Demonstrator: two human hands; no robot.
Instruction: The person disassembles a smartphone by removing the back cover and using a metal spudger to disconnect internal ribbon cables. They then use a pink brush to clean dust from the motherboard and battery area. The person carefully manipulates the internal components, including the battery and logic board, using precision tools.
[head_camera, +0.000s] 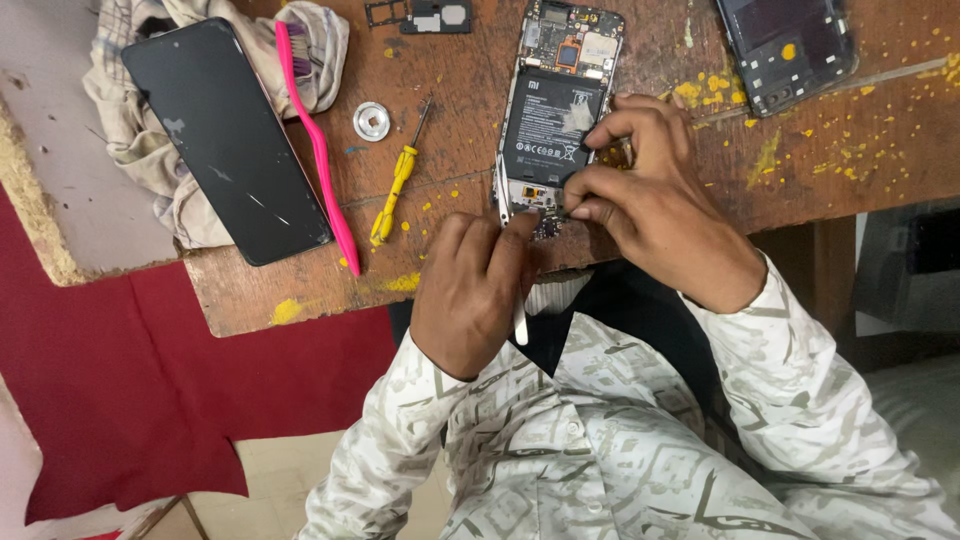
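Note:
An opened phone (556, 110) lies back-off on the wooden table (450, 180), its black battery and circuit board exposed. My left hand (473, 290) grips a thin metal tool with a white handle (519, 325), its tip at the phone's lower edge. My right hand (655, 200) rests on the phone's right side, fingers pinching at the lower board near the battery's bottom corner. The part under my fingertips is hidden.
A black phone screen panel (228, 140) lies on a cloth (135, 130) at left, beside a pink toothbrush (320, 150). A yellow screwdriver (395, 190), a round metal disc (371, 121), a black back cover (785, 45) and small black parts (435, 15) lie around.

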